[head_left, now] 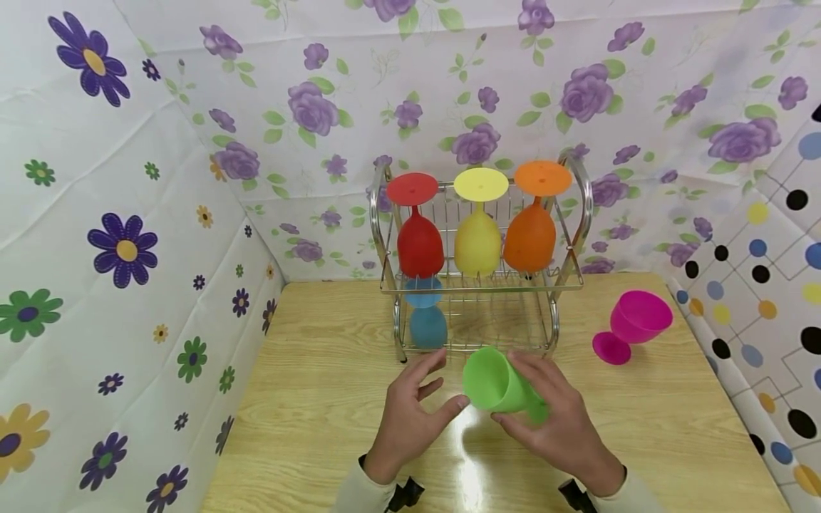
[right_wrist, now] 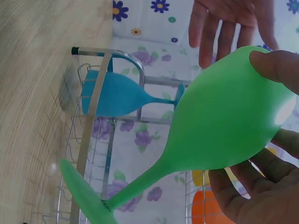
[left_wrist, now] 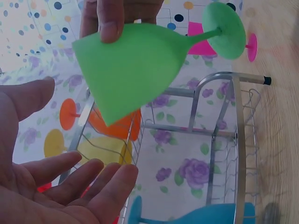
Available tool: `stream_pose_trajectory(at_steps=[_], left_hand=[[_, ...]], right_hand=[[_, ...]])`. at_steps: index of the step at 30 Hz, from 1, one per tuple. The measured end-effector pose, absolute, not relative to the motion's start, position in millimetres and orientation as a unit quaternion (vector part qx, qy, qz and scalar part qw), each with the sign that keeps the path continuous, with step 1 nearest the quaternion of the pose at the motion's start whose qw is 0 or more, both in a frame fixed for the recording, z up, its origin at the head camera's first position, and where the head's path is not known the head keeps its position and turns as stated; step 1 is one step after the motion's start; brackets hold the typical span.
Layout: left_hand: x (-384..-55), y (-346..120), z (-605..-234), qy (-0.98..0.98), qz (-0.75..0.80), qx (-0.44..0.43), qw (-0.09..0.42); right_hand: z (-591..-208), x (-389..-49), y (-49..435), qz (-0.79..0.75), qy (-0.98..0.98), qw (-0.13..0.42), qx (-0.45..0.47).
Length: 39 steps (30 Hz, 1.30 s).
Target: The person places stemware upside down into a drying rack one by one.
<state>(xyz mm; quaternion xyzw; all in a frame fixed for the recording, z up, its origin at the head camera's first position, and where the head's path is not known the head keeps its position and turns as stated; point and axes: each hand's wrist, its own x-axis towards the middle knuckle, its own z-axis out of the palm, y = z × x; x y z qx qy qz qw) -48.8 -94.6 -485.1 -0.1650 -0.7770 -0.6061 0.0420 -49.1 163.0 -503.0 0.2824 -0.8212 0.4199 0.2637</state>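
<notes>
A green plastic goblet (head_left: 490, 381) is tilted in my right hand (head_left: 561, 420), its mouth turned toward my left hand and its foot low on the right. In the right wrist view my thumb and fingers (right_wrist: 266, 177) grip the goblet's bowl (right_wrist: 224, 112). My left hand (head_left: 413, 413) is beside the goblet's rim, fingers spread and loosely bent, holding nothing; the left wrist view shows a gap between that palm (left_wrist: 56, 186) and the green goblet (left_wrist: 135, 70). Both hands are in front of a two-tier metal rack (head_left: 474, 288).
Red (head_left: 420, 246), yellow (head_left: 477, 242) and orange (head_left: 530, 235) goblets stand upside down on the rack's upper tier. A blue goblet (head_left: 427, 326) is upside down at the lower tier's left. Right of the rack, a magenta goblet (head_left: 641, 317) is on the wooden table (head_left: 308, 399). Patterned cloth walls surround it.
</notes>
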Motion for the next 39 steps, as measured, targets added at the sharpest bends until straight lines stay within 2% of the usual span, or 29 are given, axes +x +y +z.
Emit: stream_pose_trajectory(at_steps=[9, 23, 31, 39], left_hand=[[-46, -89, -482, -0.804, -0.558, -0.207, 0.011], [-42, -87, -486, -0.798, -0.567, -0.200, -0.034], [-45, -88, -489, -0.769, -0.614, -0.177, -0.006], [-52, -90, -496, -0.732, -0.656, -0.177, 0.047]], right_hand=[[-502, -47, 146, 0.355, -0.821, 0.271, 0.354], [-501, -41, 141, 0.299, -0.839, 0.276, 0.360], [-496, -37, 148, 0.352, -0.827, 0.289, 0.330], [-498, -31, 148, 0.470, -0.799, 0.283, 0.247]])
